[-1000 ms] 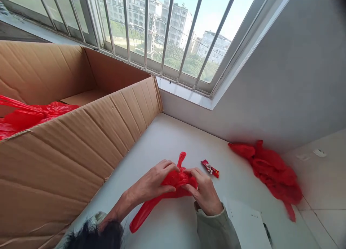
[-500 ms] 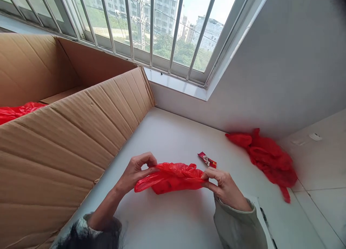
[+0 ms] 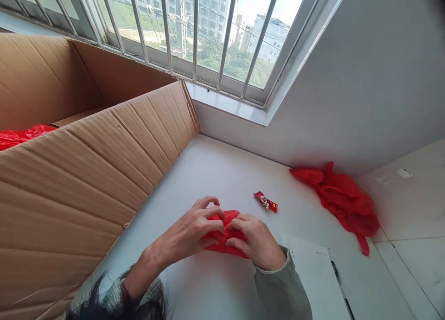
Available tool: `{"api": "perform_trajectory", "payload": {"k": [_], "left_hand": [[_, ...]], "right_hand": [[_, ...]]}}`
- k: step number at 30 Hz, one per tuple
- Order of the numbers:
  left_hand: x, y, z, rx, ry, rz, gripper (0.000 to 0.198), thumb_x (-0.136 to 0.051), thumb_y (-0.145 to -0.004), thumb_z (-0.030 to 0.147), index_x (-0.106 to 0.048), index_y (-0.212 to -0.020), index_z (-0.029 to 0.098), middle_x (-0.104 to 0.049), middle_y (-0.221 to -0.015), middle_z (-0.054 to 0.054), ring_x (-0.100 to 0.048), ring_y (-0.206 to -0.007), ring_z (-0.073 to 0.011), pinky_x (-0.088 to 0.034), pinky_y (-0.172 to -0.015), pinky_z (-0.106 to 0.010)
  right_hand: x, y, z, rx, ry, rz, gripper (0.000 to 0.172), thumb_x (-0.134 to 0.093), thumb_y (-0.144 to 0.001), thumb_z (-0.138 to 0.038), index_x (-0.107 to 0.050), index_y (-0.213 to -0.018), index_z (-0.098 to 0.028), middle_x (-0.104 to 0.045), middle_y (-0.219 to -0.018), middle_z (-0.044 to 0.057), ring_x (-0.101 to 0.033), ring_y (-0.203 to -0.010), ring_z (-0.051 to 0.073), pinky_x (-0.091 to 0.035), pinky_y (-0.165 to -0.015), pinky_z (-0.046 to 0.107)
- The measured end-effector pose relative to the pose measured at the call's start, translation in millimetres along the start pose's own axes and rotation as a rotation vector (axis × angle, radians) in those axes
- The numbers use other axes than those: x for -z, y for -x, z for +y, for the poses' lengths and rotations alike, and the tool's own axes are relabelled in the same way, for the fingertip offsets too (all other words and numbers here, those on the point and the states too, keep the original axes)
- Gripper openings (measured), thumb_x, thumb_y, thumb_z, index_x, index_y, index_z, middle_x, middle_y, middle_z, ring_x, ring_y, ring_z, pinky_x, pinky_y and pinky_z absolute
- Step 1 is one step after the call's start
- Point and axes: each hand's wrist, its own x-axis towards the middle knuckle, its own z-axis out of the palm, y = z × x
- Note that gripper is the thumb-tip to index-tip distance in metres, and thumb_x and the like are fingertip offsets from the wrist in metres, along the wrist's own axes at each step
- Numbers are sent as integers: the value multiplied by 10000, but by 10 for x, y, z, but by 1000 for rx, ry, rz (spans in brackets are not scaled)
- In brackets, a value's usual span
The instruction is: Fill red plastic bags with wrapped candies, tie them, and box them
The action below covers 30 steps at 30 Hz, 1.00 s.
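A red plastic bag [image 3: 231, 250] lies bunched on the white surface, partly covered by both hands. My left hand [image 3: 200, 225] is over its left part, fingers curled and pressed to the plastic. From the right, my right hand [image 3: 255, 239] pinches the bag near its middle, close to the left fingertips. Behind the hands lies a small red wrapped packet [image 3: 266, 201], touched by neither hand.
On the left stands a large open cardboard box [image 3: 139, 144] with red plastic [image 3: 26, 134] inside. A crumpled red bag [image 3: 347, 201] lies by the wall at the right. Behind is a barred window [image 3: 208, 41]; a white panel [image 3: 313, 273] lies at front right.
Both hands have come together over the middle of the red bag. Its edge was stretched out between them before; now it is gathered into a smaller bunch.
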Motion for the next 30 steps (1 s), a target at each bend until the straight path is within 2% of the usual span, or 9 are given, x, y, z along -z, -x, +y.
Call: {"api": "perform_trajectory", "payload": {"k": [4,9,14,17,21,23,26,28,30], "left_hand": [[27,46,-166,66,267,140,132,-608,-866,238,-625,-738,207,-636,-808,-26,-493,-1023,-214,-450,-885,-348],[65,116,-335,214,856,487,225,-669,-823,348,-571,-714,177,-570,-763,-10,-533,-874,-172,-449,-835,-322],[62,151,-341,336,1151,681,244,-692,-789,374,-539,-796,184,-532,-730,18,-493,-659,-104,-424,-629,-210],[136,155,-276,251,1124,637,277,-704,-768,375,-522,-907,219,-551,-780,20,-499,-645,-102,-416,-589,-195],[286,124,-90,189,720,451,579,-810,-657,369,-518,-1140,242,-609,-959,-21,-564,-849,-173,-454,-719,-243],[357,93,30,181,441,414,399,-776,-715,276,-585,-1061,222,-620,-922,-13,-559,-863,-168,-440,-739,-242],[438,55,182,43,251,366,51,-655,-825,175,-616,-851,193,-610,-784,3,-542,-808,-148,-435,-725,-245],[473,58,245,-50,259,293,64,-645,-827,141,-609,-845,191,-613,-764,4,-538,-827,-152,-440,-801,-275],[500,95,278,-91,301,204,77,-623,-838,121,-608,-859,194,-619,-767,6,-539,-800,-144,-428,-870,-310]], "right_hand": [[118,72,97,0,-91,160,105,-576,-822,-190,-593,-721,-214,-599,-721,-11,-538,-677,146,-413,-639,257],[381,279,235,-136,-238,410,161,-546,-842,-303,-551,-708,-214,-570,-674,-20,-510,-651,140,-414,-653,248],[443,385,262,-288,-228,437,221,-525,-858,-415,-545,-765,-216,-610,-716,-14,-556,-672,148,-434,-656,261],[431,383,232,-275,-212,431,206,-554,-843,-388,-550,-953,-214,-663,-902,17,-612,-810,171,-467,-743,298],[416,384,40,-215,-117,651,400,-607,-821,-396,-504,-1165,-220,-634,-1117,70,-621,-934,204,-497,-688,306],[410,403,-121,-120,-61,831,412,-617,-829,-355,-494,-1200,-227,-606,-1160,81,-612,-968,209,-498,-663,294],[383,418,-358,112,49,1018,255,-595,-852,-194,-557,-1102,-227,-614,-1061,56,-598,-963,179,-485,-784,297],[341,392,-446,251,64,919,166,-536,-878,-112,-593,-984,-226,-638,-938,21,-607,-894,147,-458,-858,303],[281,338,-447,272,69,689,190,-464,-908,-89,-604,-905,-218,-657,-829,0,-618,-807,134,-432,-896,328]]}}
